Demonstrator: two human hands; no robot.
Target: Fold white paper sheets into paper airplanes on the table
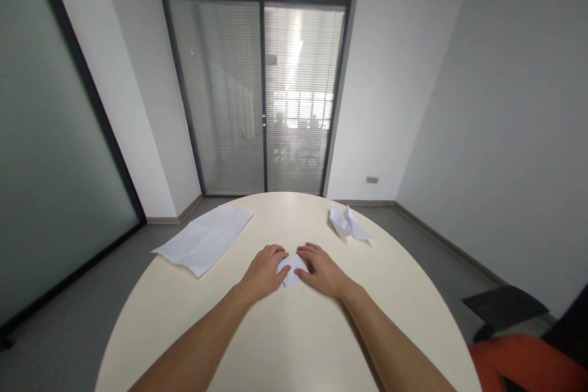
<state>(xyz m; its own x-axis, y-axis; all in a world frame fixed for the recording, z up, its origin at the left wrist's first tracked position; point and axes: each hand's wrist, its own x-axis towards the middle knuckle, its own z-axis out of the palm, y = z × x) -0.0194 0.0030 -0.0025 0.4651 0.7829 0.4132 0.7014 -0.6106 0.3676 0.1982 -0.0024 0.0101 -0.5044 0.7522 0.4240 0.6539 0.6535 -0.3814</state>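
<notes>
A small piece of folded white paper (293, 269) lies on the table between my two hands. My left hand (265, 271) holds its left side, thumb on the paper's face and fingers curved along the edge. On the opposite side, my right hand (322, 271) grips the paper the same way, with a gap between thumb and fingers. Parts of the paper's side edges are hidden under the fingers. Both thumbs point toward each other near its lower half.
The pale table (294, 343) has a rounded far edge. A large creased white sheet (209, 236) overhangs its left edge slightly. A folded paper shape (349, 225) with raised flaps sits at the far right. An orange chair (528, 361) with a black armrest stands at the lower right.
</notes>
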